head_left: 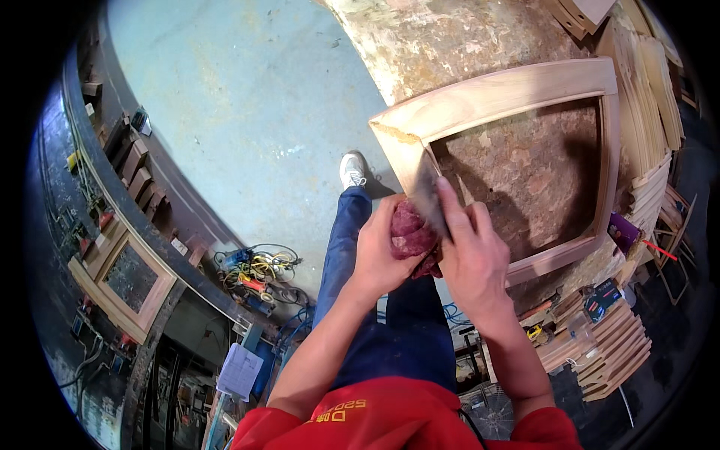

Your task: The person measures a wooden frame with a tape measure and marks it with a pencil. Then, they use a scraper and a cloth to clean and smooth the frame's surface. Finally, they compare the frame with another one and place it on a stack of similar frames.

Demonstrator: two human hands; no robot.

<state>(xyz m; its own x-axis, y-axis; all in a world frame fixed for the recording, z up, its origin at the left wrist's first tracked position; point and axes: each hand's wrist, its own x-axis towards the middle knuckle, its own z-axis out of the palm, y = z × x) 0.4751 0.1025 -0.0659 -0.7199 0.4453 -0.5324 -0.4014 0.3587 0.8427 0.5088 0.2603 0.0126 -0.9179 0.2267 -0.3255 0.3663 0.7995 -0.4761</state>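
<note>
My left hand (373, 251) is closed around a bunched maroon cloth (410, 231), just off the near left corner of a pale wooden frame (517, 90). In my right hand (476, 255) is a flat dark blade like a scraper or putty knife (427, 195), blurred by motion. Its blade lies against or very close to the cloth, and its tip reaches over the frame's left rail. A jagged tan smear (396, 133) crosses the joint at the frame's upper left corner. The frame lies on a stained, mottled worktable (465, 37).
Curved wooden slats (611, 345) are stacked at the right, beside a purple box (624, 232). Tangled cables and tools (259, 277) lie on the floor to the left. A second wooden frame (154, 296) rests on the left bench. My shoe (352, 169) stands on the blue-grey floor.
</note>
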